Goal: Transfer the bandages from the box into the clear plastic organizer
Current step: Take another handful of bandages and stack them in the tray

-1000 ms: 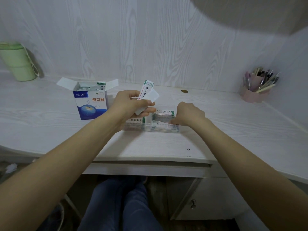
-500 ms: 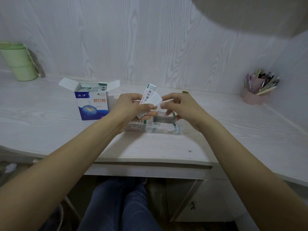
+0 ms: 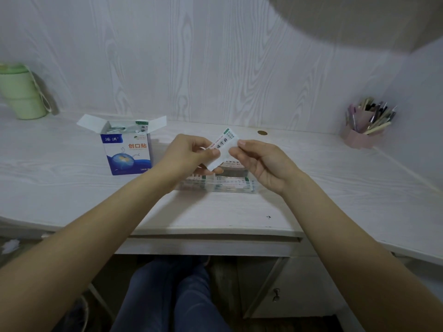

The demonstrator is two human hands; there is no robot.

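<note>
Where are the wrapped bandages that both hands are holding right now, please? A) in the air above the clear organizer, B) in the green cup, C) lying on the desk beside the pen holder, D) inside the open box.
A: the left hand and right hand pinch the bandages together in the air over the clear organizer, apart from the box.

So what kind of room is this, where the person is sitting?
Probably a study corner at home: a white wooden desk with a drawer, a pink holder full of pens, and a green cup by the wall.
</note>
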